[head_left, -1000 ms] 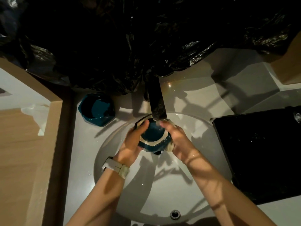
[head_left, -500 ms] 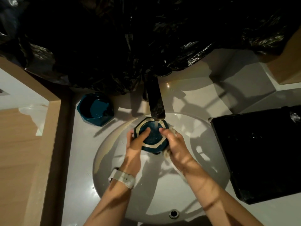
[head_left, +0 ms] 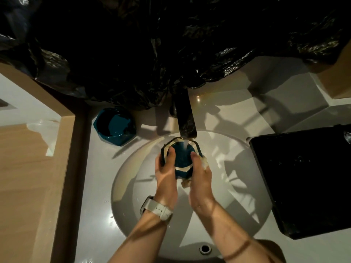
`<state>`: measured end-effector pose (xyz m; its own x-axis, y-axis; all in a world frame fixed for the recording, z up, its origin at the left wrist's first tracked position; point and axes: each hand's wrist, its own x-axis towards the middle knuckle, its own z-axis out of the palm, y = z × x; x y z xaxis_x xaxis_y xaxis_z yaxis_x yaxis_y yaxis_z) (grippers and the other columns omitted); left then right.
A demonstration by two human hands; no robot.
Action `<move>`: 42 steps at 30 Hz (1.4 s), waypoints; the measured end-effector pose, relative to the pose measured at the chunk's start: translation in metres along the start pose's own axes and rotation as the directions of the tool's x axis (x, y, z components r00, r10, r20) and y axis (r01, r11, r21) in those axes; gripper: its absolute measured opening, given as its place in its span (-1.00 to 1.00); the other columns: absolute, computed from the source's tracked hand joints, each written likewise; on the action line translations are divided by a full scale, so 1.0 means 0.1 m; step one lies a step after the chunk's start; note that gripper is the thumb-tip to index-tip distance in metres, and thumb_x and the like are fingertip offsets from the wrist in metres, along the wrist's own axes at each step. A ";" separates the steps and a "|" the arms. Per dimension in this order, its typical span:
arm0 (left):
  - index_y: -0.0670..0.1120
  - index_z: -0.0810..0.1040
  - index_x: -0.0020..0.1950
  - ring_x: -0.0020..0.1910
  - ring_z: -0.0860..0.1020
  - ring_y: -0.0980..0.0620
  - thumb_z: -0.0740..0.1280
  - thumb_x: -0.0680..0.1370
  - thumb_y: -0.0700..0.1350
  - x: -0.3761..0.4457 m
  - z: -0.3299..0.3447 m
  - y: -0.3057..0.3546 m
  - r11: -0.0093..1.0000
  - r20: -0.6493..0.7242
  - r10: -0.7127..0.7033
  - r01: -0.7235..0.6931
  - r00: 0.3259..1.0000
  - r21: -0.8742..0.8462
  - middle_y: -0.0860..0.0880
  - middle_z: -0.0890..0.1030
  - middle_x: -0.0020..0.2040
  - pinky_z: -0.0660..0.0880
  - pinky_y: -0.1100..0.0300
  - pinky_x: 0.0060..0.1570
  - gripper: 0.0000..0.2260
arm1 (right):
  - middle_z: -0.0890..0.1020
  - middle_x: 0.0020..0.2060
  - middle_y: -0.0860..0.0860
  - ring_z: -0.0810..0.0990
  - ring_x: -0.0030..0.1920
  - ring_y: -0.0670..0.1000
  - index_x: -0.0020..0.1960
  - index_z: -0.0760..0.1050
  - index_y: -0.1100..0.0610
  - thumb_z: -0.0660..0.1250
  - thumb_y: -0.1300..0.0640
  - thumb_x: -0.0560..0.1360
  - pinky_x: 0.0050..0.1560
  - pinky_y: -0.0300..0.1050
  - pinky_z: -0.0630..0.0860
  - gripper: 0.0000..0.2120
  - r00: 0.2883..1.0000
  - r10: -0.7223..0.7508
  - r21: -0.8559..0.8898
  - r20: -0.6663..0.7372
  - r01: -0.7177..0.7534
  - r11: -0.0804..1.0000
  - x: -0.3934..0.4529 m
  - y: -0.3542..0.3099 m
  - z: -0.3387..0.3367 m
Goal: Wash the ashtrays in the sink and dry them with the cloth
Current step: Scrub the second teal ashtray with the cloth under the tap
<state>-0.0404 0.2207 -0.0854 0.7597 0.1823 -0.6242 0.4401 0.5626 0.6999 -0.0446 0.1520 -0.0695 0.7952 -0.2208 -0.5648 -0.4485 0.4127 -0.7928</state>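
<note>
The blue ashtray [head_left: 181, 158] with its pale rim sits under the faucet [head_left: 185, 114], mouth up, at about twelve o'clock in the white sink [head_left: 133, 196], held above the basin. A second ago it was tipped toward the person, its bowl facing the wrists; now it is level and the stream [head_left: 185, 147] falls straight into the bowl, so the work looks to have gone from scrubbing to rinsing the inside. The left hand [head_left: 166, 172] grips its nine-o'clock side, thumb hooked over the rim and the other fingers curled beneath. The right hand [head_left: 200, 174] holds the three-o'clock side, thumb on the rim, fingers wrapped round a pale soapy sponge or cloth [head_left: 204, 162] pressed to the outer wall; which of the two it is cannot be told. A second blue ashtray [head_left: 115, 129] stands on the counter at ten o'clock from the basin, seemingly awaiting its turn. A black tray [head_left: 303, 177] lies at three o'clock. Drying has not begun.
</note>
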 end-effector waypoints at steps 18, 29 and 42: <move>-0.16 0.54 0.33 0.20 0.61 -0.20 0.39 0.53 0.11 0.07 -0.09 0.08 0.990 0.084 -0.089 0.097 0.992 -0.102 -0.22 0.63 0.22 0.54 -0.04 0.15 -0.52 | 0.67 -0.15 0.15 0.62 -0.28 0.00 0.17 0.53 0.22 0.30 0.09 0.56 -0.43 -0.22 0.48 -0.74 0.999 -0.006 -0.006 0.037 0.006 1.000 -0.02 0.00 0.04; -0.14 0.58 0.28 0.15 0.64 -0.18 0.31 0.57 0.07 0.13 -0.21 0.28 0.992 0.190 -0.017 -0.008 0.982 0.129 -0.17 0.67 0.16 0.55 -0.09 0.17 -0.62 | 0.71 -0.07 0.16 0.70 -0.05 0.13 0.08 0.63 0.20 0.44 0.00 0.44 -0.08 -0.05 0.61 -0.68 0.949 0.200 -0.115 0.245 -0.176 0.978 0.23 -0.37 -0.09; 0.04 0.53 0.27 0.09 0.64 -0.21 0.23 0.48 0.37 0.10 -0.18 0.30 0.916 0.116 -0.328 0.285 0.938 0.281 -0.13 0.62 0.18 0.61 -0.15 0.01 -0.47 | 0.68 -0.05 0.25 0.69 -0.16 0.20 0.04 0.60 0.20 0.41 -0.02 0.46 -0.27 0.00 0.64 -0.70 0.948 0.143 -0.153 0.284 -0.103 0.983 0.13 -0.37 -0.13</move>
<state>-0.0284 0.2537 -0.0770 0.6235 -0.1065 -0.7745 0.7546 0.3411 0.5606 -0.0228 0.1224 -0.0510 0.8054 0.1004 -0.5842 -0.5851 0.2927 -0.7563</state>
